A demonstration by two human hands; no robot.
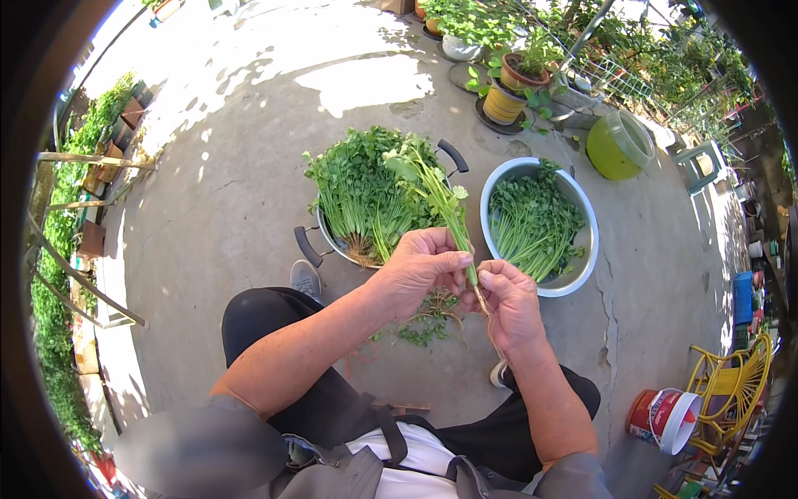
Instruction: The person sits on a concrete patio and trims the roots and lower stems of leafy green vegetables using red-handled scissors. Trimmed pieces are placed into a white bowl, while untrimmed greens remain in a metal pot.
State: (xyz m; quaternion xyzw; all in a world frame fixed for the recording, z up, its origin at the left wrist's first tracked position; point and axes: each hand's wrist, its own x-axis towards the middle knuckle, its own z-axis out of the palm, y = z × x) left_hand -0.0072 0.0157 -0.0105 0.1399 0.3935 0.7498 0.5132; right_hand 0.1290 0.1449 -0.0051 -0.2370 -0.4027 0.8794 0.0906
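My left hand (pixel 424 268) grips the stems of a leafy green herb plant (pixel 446 199), which looks like cilantro or celery. Close beside it, my right hand (pixel 508 299) pinches the base of the same plant near its thin brown root. Beyond my left hand, a heap of similar greens (pixel 349 193) with roots fills a round metal pot (pixel 324 231) with black handles. To the right, a grey-rimmed metal basin (pixel 589 249) holds more greens (pixel 530 218). Loose leaves and root trimmings (pixel 427 324) lie on the concrete below my hands.
Potted plants (pixel 505 100) and a bucket of green liquid (pixel 617 146) stand at the upper right, near a green plastic stool (pixel 701 165). A red-and-white bucket (pixel 661 418) lies tipped by a yellow chair (pixel 732 387). Planters (pixel 93 240) line the left.
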